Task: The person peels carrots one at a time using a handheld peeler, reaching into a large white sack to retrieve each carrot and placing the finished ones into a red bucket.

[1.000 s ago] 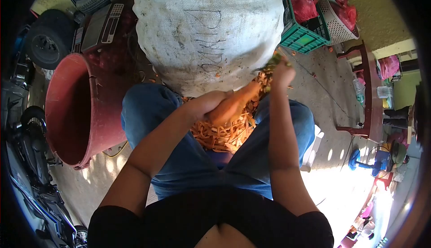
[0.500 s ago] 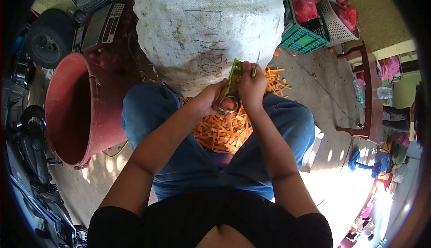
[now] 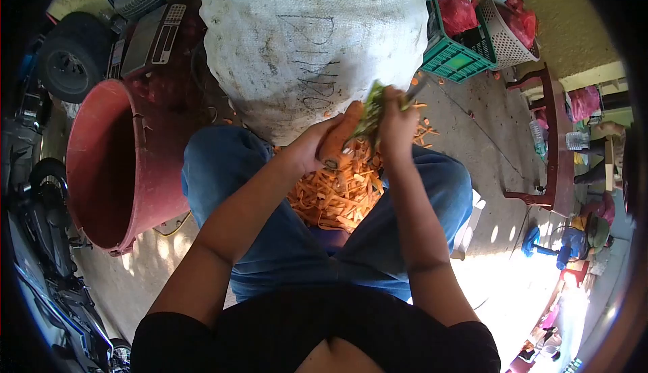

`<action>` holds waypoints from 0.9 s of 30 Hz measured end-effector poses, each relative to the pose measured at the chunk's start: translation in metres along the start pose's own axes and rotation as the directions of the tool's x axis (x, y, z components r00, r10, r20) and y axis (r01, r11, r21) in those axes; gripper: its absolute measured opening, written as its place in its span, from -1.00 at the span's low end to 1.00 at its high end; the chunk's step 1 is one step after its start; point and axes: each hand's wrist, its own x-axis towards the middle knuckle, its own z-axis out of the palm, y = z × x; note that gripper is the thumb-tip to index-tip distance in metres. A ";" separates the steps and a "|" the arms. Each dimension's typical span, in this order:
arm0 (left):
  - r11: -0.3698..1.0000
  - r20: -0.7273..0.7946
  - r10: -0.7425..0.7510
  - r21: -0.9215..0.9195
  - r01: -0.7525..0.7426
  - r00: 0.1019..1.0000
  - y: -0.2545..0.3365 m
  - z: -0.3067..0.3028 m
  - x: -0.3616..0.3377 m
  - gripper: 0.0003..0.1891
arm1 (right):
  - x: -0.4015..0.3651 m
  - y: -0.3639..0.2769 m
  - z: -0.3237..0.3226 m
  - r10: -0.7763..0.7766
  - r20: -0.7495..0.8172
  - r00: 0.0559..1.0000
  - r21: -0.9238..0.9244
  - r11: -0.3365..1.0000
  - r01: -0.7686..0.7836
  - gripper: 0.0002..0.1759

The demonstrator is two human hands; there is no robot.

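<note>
My left hand (image 3: 312, 145) is wrapped round a thick orange carrot (image 3: 340, 137), its blunt end toward me. In my right hand (image 3: 397, 129) is a green peeler (image 3: 369, 113), blurred, just right of the carrot. A dark blade (image 3: 417, 90), also blurred, sticks out beyond the right fingers. Between my knees lies a heap of orange peelings (image 3: 334, 197), with more strips on the floor past my right hand. Directly ahead of both hands stands a large white woven sack (image 3: 297, 42) with dark writing.
To the left stands a tall red bin (image 3: 162, 164), with a tyre (image 3: 71, 63) behind it. A green crate (image 3: 459, 59) and a white basket (image 3: 503, 36) hold red bags at the back right. A red wooden bench (image 3: 560, 150) is at the right.
The green peeler and my right hand have shifted right, away from my left hand. The carrot, mostly hidden behind the peeler before, now shows along its length.
</note>
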 end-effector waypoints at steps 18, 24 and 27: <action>0.975 -0.109 -0.039 0.213 0.062 0.993 0.007 0.041 -0.031 -0.55 | 0.047 0.011 -0.030 -0.022 -0.281 0.960 0.039 0.999 0.034 -0.61; 0.997 -0.079 0.061 0.052 -0.057 0.995 -0.002 0.016 -0.008 -0.65 | -0.017 0.014 0.012 -0.429 0.089 0.899 -0.316 0.844 0.434 -0.70; 0.984 -0.047 0.048 0.172 -0.039 0.998 0.002 0.021 -0.015 -0.66 | -0.009 0.008 0.010 -0.367 -0.010 0.930 -0.318 0.883 0.345 -0.70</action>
